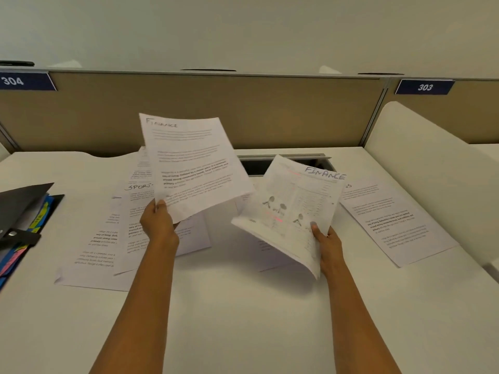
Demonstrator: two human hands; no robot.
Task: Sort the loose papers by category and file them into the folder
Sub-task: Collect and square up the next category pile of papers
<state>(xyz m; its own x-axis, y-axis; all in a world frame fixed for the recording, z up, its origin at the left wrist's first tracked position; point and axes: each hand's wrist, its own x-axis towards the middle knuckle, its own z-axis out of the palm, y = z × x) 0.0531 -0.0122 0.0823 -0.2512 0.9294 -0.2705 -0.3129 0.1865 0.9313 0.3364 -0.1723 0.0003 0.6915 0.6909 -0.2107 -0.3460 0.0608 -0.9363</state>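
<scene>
folder (24,203): cut off by your left frame edge | right desk sheet (391,220): heading mostly hidden behind your right-held page (291,206) | small print: blurred

White papers (194,163) with black print, black folder (21,203), yellow and pink tabs (37,218), white desk (243,306)

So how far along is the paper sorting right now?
Early on. Done: the folder lies open at the left edge of the desk. In hand: the left hand holds a sheet headed FINANCE, the right hand another FINANCE sheet. Left: loose sheets lie on the desk, including a SPORT sheet; neither held sheet is filed yet.
</scene>
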